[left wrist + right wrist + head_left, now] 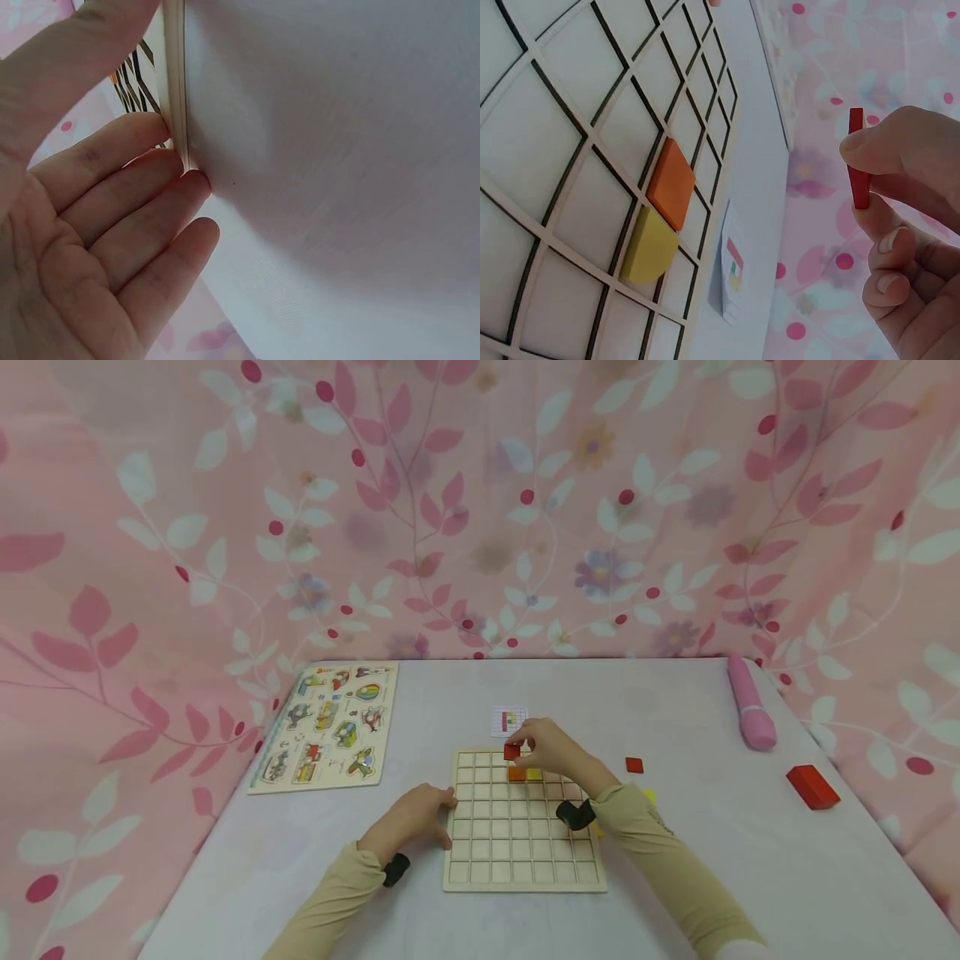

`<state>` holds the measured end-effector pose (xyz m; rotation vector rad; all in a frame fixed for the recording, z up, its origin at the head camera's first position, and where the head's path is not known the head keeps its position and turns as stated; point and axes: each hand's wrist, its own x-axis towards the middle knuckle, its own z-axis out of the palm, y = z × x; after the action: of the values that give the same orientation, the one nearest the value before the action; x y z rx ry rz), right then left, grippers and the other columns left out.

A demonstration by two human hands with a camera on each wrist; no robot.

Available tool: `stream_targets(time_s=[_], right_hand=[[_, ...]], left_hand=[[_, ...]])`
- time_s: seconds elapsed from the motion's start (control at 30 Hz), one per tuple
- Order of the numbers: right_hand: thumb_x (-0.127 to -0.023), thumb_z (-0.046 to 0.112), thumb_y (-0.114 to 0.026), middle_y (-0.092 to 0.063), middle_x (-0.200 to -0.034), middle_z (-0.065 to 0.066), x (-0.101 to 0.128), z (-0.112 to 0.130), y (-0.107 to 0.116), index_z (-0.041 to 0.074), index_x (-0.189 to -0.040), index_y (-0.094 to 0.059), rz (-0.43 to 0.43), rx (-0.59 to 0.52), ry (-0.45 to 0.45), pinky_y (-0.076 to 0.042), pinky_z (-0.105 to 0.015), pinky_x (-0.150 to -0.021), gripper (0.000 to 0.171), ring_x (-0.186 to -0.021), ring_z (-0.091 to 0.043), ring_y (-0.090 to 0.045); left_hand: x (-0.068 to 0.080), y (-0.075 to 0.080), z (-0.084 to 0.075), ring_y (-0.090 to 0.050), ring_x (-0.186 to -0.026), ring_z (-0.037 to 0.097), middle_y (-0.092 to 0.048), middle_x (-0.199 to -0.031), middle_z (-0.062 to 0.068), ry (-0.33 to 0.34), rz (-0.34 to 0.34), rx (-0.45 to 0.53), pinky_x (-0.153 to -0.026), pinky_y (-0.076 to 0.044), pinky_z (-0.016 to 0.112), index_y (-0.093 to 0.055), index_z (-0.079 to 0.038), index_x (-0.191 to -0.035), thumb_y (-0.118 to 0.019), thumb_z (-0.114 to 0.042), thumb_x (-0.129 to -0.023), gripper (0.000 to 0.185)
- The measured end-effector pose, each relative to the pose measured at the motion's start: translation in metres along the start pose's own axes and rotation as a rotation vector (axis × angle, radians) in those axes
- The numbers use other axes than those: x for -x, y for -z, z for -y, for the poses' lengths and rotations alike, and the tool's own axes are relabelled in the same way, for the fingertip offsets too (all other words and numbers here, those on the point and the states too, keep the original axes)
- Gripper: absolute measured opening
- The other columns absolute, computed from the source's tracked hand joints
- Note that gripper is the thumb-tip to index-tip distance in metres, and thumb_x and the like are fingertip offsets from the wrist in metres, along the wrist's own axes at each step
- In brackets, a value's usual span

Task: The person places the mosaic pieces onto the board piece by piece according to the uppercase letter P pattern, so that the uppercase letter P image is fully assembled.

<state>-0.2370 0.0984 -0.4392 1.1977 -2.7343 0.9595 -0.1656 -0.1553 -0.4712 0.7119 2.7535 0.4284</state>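
My right hand (551, 747) pinches a small red square tile (857, 161) between thumb and fingers, over the far edge of a wooden grid board (525, 887). Just below that tile in the head view, an orange square tile (673, 185) and a yellow piece with a rounded side (651, 246) sit side by side in the grid. My left hand (408, 818) rests at the board's left edge, its fingers loosely extended and touching the rim. A small pattern card (498, 721) lies beyond the board, partly covered by my right hand.
A picture puzzle board (322, 727) lies at the back left. To the right are a loose red tile (634, 765), a red block (813, 787) and a pink cylinder (752, 703). Yellow pieces (649, 796) peek out beside my right forearm.
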Motion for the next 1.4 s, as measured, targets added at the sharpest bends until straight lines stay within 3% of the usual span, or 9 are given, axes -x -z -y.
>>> stream_targets(time_s=[0.27,0.43,0.57,0.8,1.07,1.4], right_hand=[[-0.072,0.005,-0.071,-0.06,-0.078,-0.002,-0.006,-0.001,-0.02,0.005,-0.087,-0.069,0.046,0.01,0.086,-0.039,-0.023,-0.054,0.015,-0.068,-0.023,-0.052],[-0.073,0.006,-0.071,-0.06,-0.074,-0.002,-0.008,-0.004,-0.03,0.004,-0.082,-0.069,0.054,0.032,0.105,-0.041,-0.022,-0.056,0.01,-0.067,-0.019,-0.054],[-0.073,0.006,-0.071,-0.06,-0.075,-0.002,-0.009,-0.004,-0.036,0.002,-0.084,-0.069,0.089,0.029,0.057,-0.044,-0.022,-0.06,0.012,-0.07,-0.015,-0.054],[-0.073,0.002,-0.071,-0.057,-0.079,-0.003,-0.008,0.001,-0.044,0.0,-0.091,-0.068,0.147,-0.019,-0.103,-0.045,-0.023,-0.063,0.018,-0.074,-0.016,-0.053],[-0.073,0.003,-0.071,-0.052,-0.076,0.0,-0.01,0.002,-0.048,0.0,-0.089,-0.068,0.137,0.069,-0.117,-0.042,-0.024,-0.061,0.017,-0.069,-0.013,-0.047],[-0.073,0.004,-0.072,-0.053,-0.078,-0.001,-0.011,0.001,-0.051,0.001,-0.091,-0.068,0.142,0.073,-0.176,-0.044,-0.025,-0.062,0.019,-0.071,-0.014,-0.047]], left_hand=[[-0.001,-0.001,0.0,-0.054,-0.1,0.027,-0.059,-0.113,0.013,-0.001,0.005,0.005,-0.085,-0.041,0.036,-0.065,-0.003,-0.105,-0.085,-0.023,-0.051,0.061],[-0.002,0.0,0.0,-0.053,-0.103,0.028,-0.058,-0.114,0.013,0.015,0.008,0.014,-0.087,-0.04,0.037,-0.065,-0.002,-0.107,-0.085,-0.023,-0.051,0.062],[-0.002,0.0,0.0,-0.053,-0.103,0.029,-0.058,-0.114,0.014,0.018,0.007,0.02,-0.087,-0.04,0.037,-0.064,-0.001,-0.107,-0.085,-0.023,-0.051,0.064],[-0.002,-0.001,0.001,-0.053,-0.102,0.028,-0.057,-0.115,0.012,0.028,0.003,0.007,-0.086,-0.041,0.036,-0.065,-0.003,-0.106,-0.085,-0.023,-0.051,0.062],[-0.001,0.0,0.0,-0.053,-0.102,0.028,-0.057,-0.116,0.012,0.045,0.008,0.01,-0.086,-0.041,0.037,-0.065,-0.003,-0.107,-0.086,-0.023,-0.051,0.063],[-0.001,-0.001,0.001,-0.053,-0.102,0.029,-0.057,-0.117,0.012,0.034,0.006,0.021,-0.086,-0.041,0.037,-0.065,-0.003,-0.107,-0.086,-0.024,-0.051,0.063]])
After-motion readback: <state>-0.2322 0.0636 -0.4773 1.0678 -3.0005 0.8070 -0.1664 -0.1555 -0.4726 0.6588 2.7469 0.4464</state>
